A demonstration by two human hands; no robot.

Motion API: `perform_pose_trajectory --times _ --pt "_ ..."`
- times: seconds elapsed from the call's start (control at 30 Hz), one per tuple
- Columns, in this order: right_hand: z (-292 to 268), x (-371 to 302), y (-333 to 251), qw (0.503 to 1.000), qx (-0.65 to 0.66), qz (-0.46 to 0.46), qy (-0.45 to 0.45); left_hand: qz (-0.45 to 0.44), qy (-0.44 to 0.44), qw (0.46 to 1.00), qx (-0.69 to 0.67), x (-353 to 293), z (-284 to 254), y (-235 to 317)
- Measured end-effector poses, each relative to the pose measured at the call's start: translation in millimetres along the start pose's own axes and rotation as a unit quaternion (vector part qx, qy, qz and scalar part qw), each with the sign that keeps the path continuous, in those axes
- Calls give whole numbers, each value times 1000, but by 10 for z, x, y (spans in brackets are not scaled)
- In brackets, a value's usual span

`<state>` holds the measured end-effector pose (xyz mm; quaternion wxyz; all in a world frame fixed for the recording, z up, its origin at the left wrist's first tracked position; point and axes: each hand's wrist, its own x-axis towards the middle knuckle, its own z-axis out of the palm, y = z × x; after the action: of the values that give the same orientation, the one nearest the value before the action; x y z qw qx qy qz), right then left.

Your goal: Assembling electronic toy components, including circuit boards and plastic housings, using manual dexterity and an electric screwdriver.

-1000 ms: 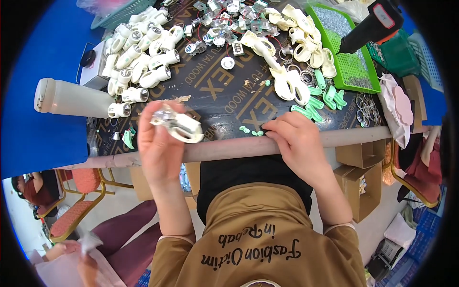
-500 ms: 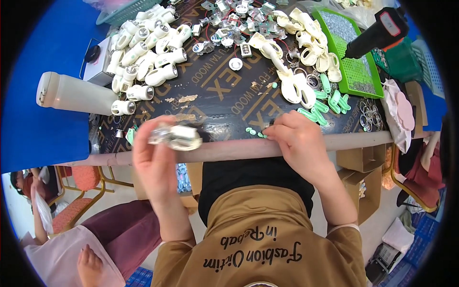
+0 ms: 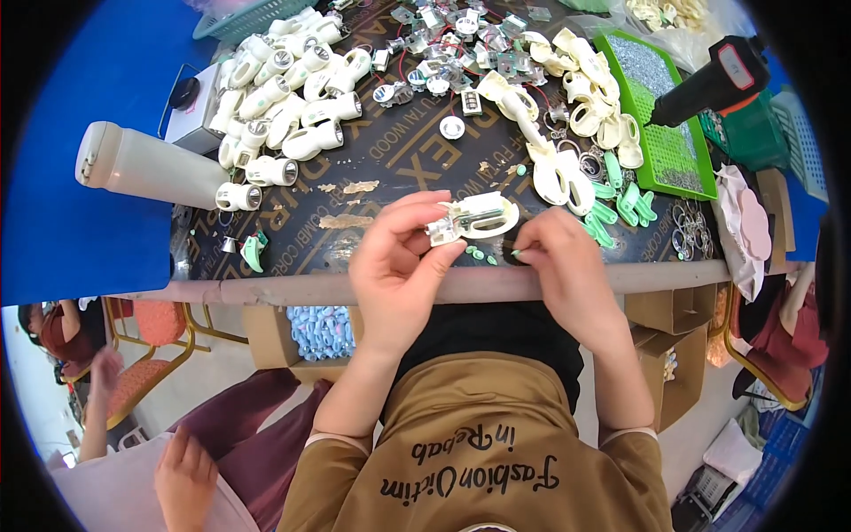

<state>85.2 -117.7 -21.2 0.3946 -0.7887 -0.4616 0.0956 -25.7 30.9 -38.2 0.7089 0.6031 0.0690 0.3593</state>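
My left hand (image 3: 394, 275) is closed on an opened cream flashlight housing (image 3: 498, 223) with a looped handle, held just above the table's front edge. Clear and metallic lamp parts sit inside the housing, at the end between my fingers. To its right, my right hand (image 3: 567, 270) pinches a tiny green piece (image 3: 517, 254) between thumb and fingertips. A few similar small green pieces (image 3: 479, 254) lie on the dark tabletop between the two hands. Larger green plastic parts (image 3: 631, 204) are piled beyond my right hand, beside empty cream housing shells (image 3: 567, 177).
Assembled white flashlights (image 3: 315, 137) are heaped at left behind a white bottle (image 3: 151, 164). Lamp units with red wires (image 3: 465, 53) lie at the back. At right, a black power screwdriver (image 3: 718, 80) is over a green tray (image 3: 700, 173) of screws, near metal rings (image 3: 690, 232). A co-worker sits at left.
My left hand has brought the housing rightward, close to my right hand. The right hand has risen slightly off the tabletop with a small green piece. The view has shifted a little.
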Motion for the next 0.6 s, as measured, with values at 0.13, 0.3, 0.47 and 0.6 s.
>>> perform_pose_trajectory --times 0.13,0.3,0.47,0.6 --pt "-79 19 -158 994 68 69 47 12 23 997 73 -49 61 -43" --pt "58 121 -272 988 -78 -98 94 59 32 970 233 -65 56 -57" --pt "154 153 -247 973 -161 -119 118 89 30 958 271 -75 55 -66" --pt "170 159 -265 964 -202 -125 119 104 -6 950 295 -80 32 -44"
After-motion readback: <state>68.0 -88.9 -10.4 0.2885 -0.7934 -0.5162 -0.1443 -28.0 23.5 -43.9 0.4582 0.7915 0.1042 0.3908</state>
